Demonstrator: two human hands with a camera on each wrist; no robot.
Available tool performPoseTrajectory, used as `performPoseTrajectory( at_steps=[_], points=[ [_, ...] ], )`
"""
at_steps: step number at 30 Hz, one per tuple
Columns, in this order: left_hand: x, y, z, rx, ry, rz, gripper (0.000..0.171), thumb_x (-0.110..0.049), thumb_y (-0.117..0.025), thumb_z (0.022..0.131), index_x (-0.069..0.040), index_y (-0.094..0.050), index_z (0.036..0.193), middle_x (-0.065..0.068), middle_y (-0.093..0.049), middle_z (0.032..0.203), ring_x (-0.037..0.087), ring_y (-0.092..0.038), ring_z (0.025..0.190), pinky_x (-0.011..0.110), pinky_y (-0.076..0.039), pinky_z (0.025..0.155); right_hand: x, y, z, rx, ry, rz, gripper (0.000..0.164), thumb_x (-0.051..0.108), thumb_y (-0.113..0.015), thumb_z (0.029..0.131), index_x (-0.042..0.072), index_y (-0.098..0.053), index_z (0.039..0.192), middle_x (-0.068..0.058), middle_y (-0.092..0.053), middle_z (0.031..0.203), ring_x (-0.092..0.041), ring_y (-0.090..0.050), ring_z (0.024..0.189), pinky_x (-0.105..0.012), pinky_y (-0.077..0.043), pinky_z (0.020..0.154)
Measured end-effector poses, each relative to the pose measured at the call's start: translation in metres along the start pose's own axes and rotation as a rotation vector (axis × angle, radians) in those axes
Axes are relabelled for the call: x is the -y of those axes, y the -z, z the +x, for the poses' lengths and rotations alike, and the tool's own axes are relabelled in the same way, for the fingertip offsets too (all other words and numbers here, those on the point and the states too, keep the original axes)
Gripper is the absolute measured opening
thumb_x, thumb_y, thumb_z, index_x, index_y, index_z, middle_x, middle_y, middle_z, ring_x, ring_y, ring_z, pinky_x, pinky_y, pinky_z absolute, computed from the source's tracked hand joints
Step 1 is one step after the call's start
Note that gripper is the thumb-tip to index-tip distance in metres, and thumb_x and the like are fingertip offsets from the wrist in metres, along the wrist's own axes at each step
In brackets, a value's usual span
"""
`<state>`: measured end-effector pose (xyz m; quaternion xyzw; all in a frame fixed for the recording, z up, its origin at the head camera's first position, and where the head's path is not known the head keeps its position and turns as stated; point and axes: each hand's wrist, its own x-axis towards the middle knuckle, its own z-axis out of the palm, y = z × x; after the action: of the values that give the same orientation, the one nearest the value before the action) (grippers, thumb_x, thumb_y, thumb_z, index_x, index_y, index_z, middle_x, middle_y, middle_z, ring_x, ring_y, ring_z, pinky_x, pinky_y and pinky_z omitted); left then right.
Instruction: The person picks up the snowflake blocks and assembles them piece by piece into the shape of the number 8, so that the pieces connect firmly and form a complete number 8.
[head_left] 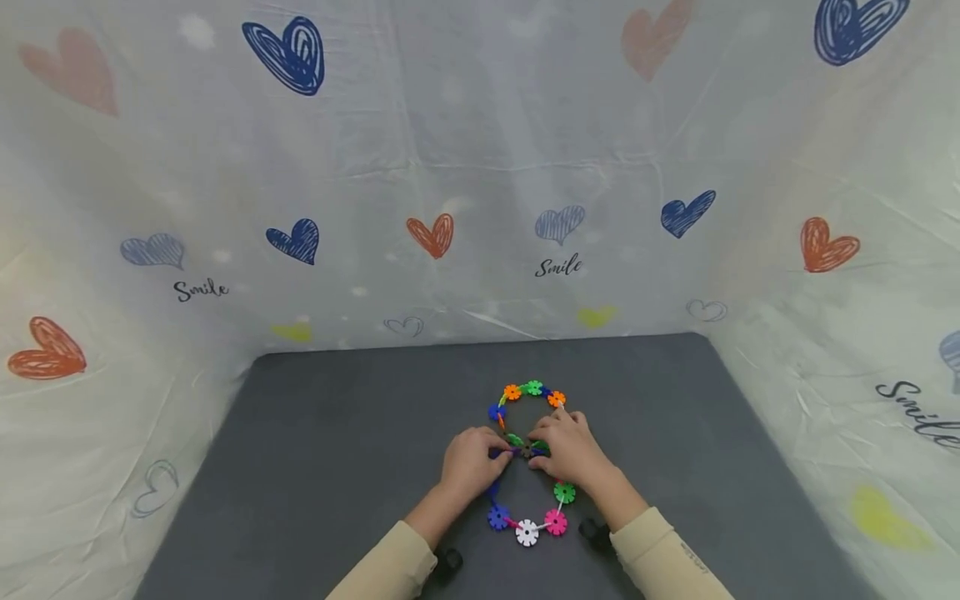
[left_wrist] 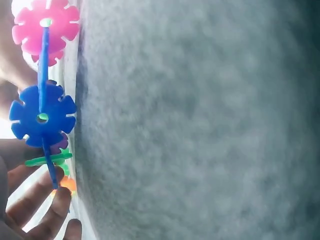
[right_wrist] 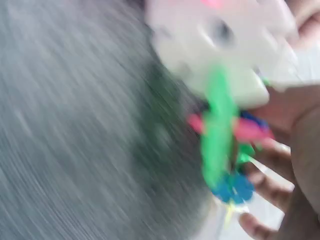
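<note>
A chain of notched, flower-shaped plastic discs (head_left: 527, 533) lies on the table in two loops, one beyond the other. My left hand (head_left: 468, 462) pinches the left side of the middle, where the loops meet at a dark disc (head_left: 527, 451). From the right, my right hand (head_left: 573, 446) grips the same junction with thumb and fingers. In the left wrist view a blue disc (left_wrist: 27, 107) stands near the left hand's fingers (left_wrist: 49, 220). A blurred white disc (right_wrist: 185, 55) and an edge-on green disc (right_wrist: 217, 145) show beside the right hand in the right wrist view. Fingers partly hide the junction.
The dark grey table (head_left: 337, 442) extends on both sides of the chain. A white curtain (head_left: 480, 108) printed with hearts hangs behind it and along both sides. Small black devices (head_left: 450, 562) sit by both wrists.
</note>
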<state>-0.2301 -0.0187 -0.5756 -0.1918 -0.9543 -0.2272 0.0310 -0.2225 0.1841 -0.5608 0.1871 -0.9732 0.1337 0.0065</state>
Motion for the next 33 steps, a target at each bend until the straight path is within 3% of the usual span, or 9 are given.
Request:
performPoseTrajectory(
  at_steps=[7,15,23,28,33],
  points=[
    [0.001,-0.004,-0.002,-0.027,-0.003,-0.096,0.007,-0.028,-0.081,0.087,-0.022,-0.083,0.089,-0.008,-0.074,0.090,0.011,-0.068,0.084,0.037,-0.055,0.079,0.001,-0.008,-0.001,-0.042,-0.002,0.014,0.033,0.035,-0.085,0.082,0.023,-0.078,0.112,0.005,-0.072,0.105,-0.023,-0.056,0.108,-0.062,-0.031,0.111],
    [0.002,-0.009,0.000,-0.060,-0.064,-0.209,0.007,-0.022,-0.082,0.086,-0.015,-0.084,0.087,-0.008,-0.073,0.087,0.008,-0.066,0.081,0.031,-0.054,0.077,-0.008,-0.009,-0.001,-0.041,0.089,0.078,0.034,0.033,-0.083,0.083,0.019,-0.078,0.114,0.005,-0.073,0.105,-0.022,-0.058,0.107,-0.062,-0.031,0.112],
    [-0.007,-0.011,-0.006,-0.080,0.016,-0.301,0.006,-0.018,-0.085,0.081,-0.013,-0.083,0.080,-0.009,-0.053,0.081,0.005,-0.046,0.073,0.021,-0.039,0.064,-0.014,-0.011,0.000,0.020,0.149,0.140,0.033,0.031,-0.083,0.083,0.021,-0.077,0.114,0.006,-0.073,0.107,-0.019,-0.061,0.109,-0.066,-0.029,0.113],
    [-0.007,-0.016,-0.007,-0.089,0.022,-0.374,0.007,-0.016,-0.083,0.083,-0.010,-0.083,0.080,-0.007,-0.063,0.075,0.002,-0.053,0.066,0.020,-0.044,0.060,-0.017,-0.011,0.001,0.037,0.172,0.144,0.032,0.029,-0.083,0.083,0.020,-0.078,0.113,0.006,-0.072,0.107,-0.018,-0.061,0.109,-0.066,-0.028,0.112],
    [-0.007,-0.015,-0.009,-0.058,0.039,-0.325,0.006,-0.018,-0.083,0.085,-0.014,-0.081,0.082,-0.008,-0.066,0.078,0.002,-0.055,0.068,0.020,-0.046,0.062,-0.013,-0.007,0.004,0.075,0.179,0.127,0.033,0.028,-0.083,0.083,0.019,-0.077,0.115,0.005,-0.071,0.109,-0.020,-0.059,0.112,-0.068,-0.025,0.114]
  ],
)
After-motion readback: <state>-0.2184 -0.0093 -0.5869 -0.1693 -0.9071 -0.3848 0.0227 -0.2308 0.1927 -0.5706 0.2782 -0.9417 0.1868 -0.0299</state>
